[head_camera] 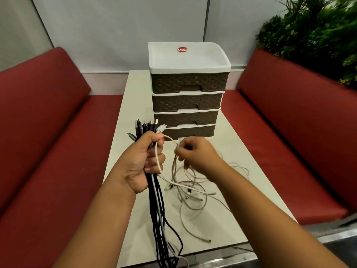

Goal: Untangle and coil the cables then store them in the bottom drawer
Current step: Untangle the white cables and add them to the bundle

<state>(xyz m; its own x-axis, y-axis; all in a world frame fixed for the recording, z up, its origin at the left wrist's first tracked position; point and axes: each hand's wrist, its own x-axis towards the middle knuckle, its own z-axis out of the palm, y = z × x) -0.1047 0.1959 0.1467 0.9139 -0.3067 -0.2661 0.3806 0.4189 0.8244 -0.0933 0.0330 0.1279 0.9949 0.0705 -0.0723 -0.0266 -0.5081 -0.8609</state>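
Left hand [143, 161]: we are gripping the black cable bundle [157, 219] upright.
Right hand [195, 153]: we are pinching a white cable [174, 144].

Drawer fronts [186, 82] brown, woven pattern; frame white. Bundled cables [157, 206] black; loose cables [195, 192] off-white. Seats [48, 144] red.
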